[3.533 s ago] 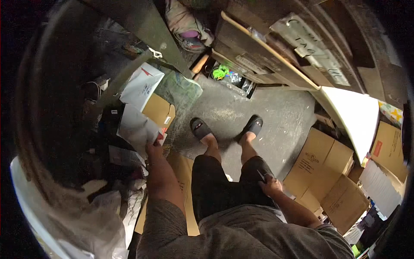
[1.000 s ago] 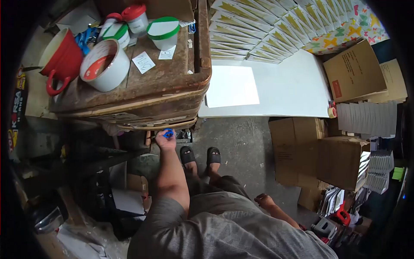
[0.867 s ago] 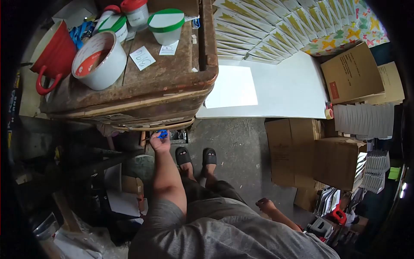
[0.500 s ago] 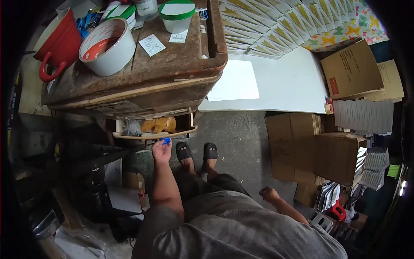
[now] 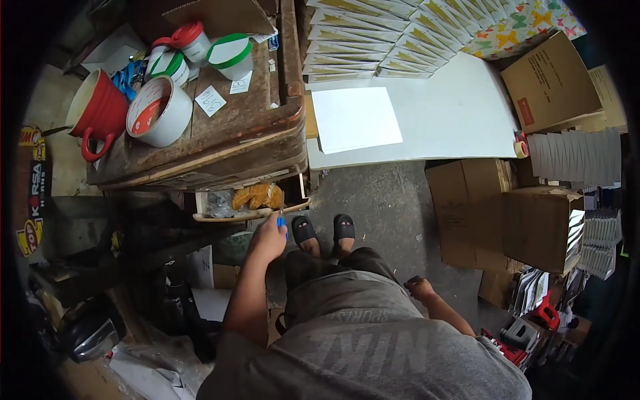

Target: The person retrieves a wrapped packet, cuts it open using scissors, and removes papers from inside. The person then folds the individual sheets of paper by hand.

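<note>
My left hand (image 5: 269,239) is closed around a blue-handled tool (image 5: 281,224) with a thin greyish blade pointing up and away; its exact kind is hard to make out. Just beyond the hand, an open drawer (image 5: 257,213) holds an orange-brown bundle (image 5: 259,196) and a clear plastic bag (image 5: 220,204). My right hand (image 5: 419,287) hangs low beside my body, fingers curled, with nothing visible in it.
Above the drawer, the worn wooden cabinet (image 5: 223,137) carries a red mug (image 5: 97,113), a tape roll (image 5: 160,127) and lidded tubs. White paper (image 5: 357,117) lies on the white table (image 5: 453,127). Cardboard boxes (image 5: 467,213) stand to the right.
My left hand has drawn back from the drawer front and shifted right, and the blue tool now points upward. The view has shifted too. My right hand still hangs low.
</note>
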Demonstrator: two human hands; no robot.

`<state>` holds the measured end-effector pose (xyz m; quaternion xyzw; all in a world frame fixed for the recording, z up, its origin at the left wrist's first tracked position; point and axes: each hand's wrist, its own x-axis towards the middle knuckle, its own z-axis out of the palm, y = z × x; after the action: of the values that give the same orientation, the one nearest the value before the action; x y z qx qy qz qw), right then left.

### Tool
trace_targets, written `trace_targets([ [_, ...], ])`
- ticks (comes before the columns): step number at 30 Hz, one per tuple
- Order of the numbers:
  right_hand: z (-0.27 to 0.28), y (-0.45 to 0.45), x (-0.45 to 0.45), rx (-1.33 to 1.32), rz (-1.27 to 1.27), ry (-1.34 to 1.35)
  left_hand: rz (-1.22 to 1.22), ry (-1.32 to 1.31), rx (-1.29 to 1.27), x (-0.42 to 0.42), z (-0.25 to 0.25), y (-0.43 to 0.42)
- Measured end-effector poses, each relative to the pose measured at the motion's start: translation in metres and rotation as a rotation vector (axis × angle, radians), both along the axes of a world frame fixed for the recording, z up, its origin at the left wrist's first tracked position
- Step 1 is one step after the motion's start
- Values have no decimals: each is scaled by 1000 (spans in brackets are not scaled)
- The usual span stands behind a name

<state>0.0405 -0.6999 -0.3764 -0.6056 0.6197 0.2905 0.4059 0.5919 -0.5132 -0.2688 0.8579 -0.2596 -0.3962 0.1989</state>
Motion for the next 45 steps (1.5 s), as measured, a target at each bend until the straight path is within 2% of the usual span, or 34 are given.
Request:
trace_targets([
  [2,12,1,11,22,-68,3,-25,-54,66,20,-17,-30],
  [6,30,4,17,37,-148,26,-283,-15,296,49,-55,-94],
  [7,31,6,16,34,-164,28,-284,-13,294,50,-65,-93],
  [11,39,14,16,25,-219,27,-163,-34,44,42,-96,-124],
  [16,41,9,22,53,-236,16,9,-69,-240,24,-133,-59],
  [17,37,8,19,63,-218,29,7,-70,-232,12,-124,-42],
  [19,26,6,16,80,-181,52,367,-212,-242,-13,-101,-9],
  [20,18,4,15,58,-127,49,365,-214,-240,-15,-107,-11],
  [24,-3,-9,23,34,15,26,792,-515,-201,-34,-152,-26],
  [25,5,-8,24,36,9,38,786,-504,-196,-41,-158,-23],
  [29,43,-20,71,32,-246,-82,1022,-272,-430,-43,-170,-33],
  [35,55,7,44,-2,-313,-55,1057,-132,-162,-22,-149,-50],
  [40,59,32,26,73,-240,62,1034,-256,61,-7,-161,-59],
  [44,80,35,37,40,-186,58,1095,-183,-569,-16,-182,-45],
  [45,80,30,36,39,-178,62,1104,-182,-567,-19,-178,-48],
])
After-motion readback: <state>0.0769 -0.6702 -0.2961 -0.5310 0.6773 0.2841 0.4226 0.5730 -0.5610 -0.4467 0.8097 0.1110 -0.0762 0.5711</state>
